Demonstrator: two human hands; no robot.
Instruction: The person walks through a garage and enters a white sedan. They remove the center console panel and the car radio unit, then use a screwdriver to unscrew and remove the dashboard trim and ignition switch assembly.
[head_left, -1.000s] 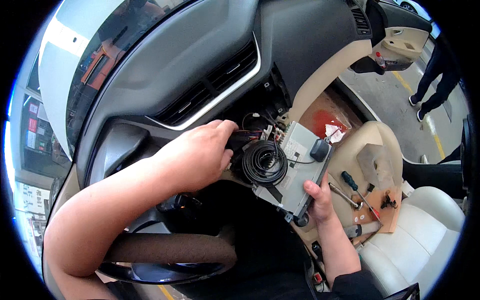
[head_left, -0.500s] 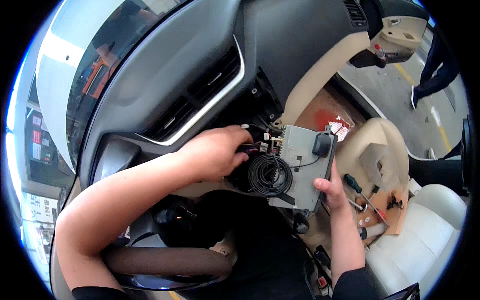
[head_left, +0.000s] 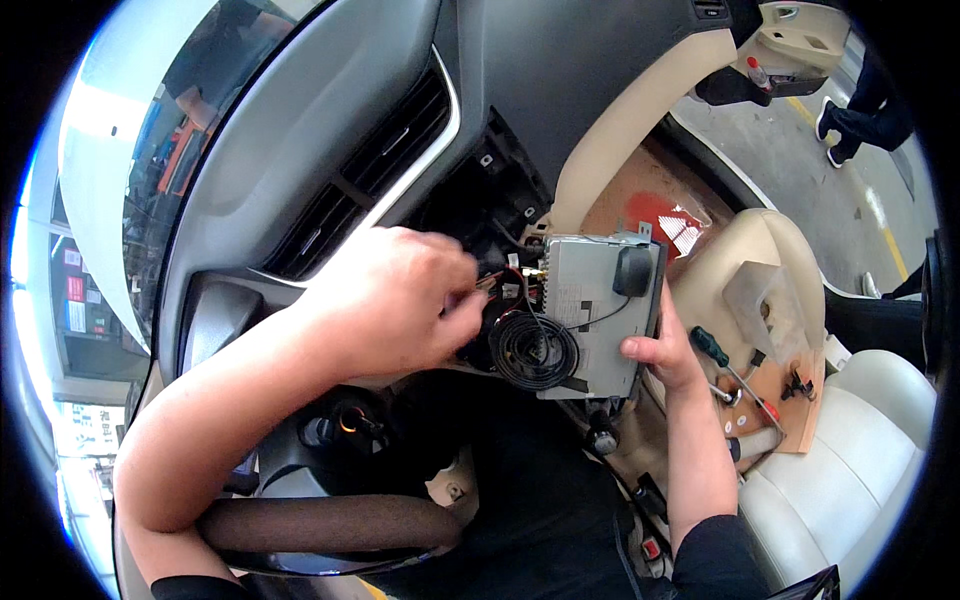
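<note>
A grey metal car stereo unit (head_left: 592, 330) is in my right hand (head_left: 668, 352), thumb on its top face and fingers hidden beneath its right edge. On the unit rests a small black square module (head_left: 632, 271) with a thin lead. A coil of black cable (head_left: 535, 350) hangs over the unit's left side. Thin coloured wires (head_left: 492, 284) and plugs run from the unit's back toward the dark dashboard opening (head_left: 470, 205). My left hand (head_left: 405, 295), slightly blurred, is closed at these wires, thumb and fingers curled together; its fingertips are partly hidden.
Air vents (head_left: 385, 150) and a steering wheel (head_left: 330, 525) lie to the left. On the passenger seat (head_left: 840, 450), a wooden board (head_left: 795, 435) carries a green-handled screwdriver (head_left: 712, 347), a hammer and small parts. A gear knob (head_left: 603, 440) stands below the unit. Outside, someone's legs (head_left: 868, 115) show.
My left hand has pulled back from the opening and lifted, fingers drawn together at the wires. The stereo unit has shifted slightly left in my right hand. The legs outside have moved.
</note>
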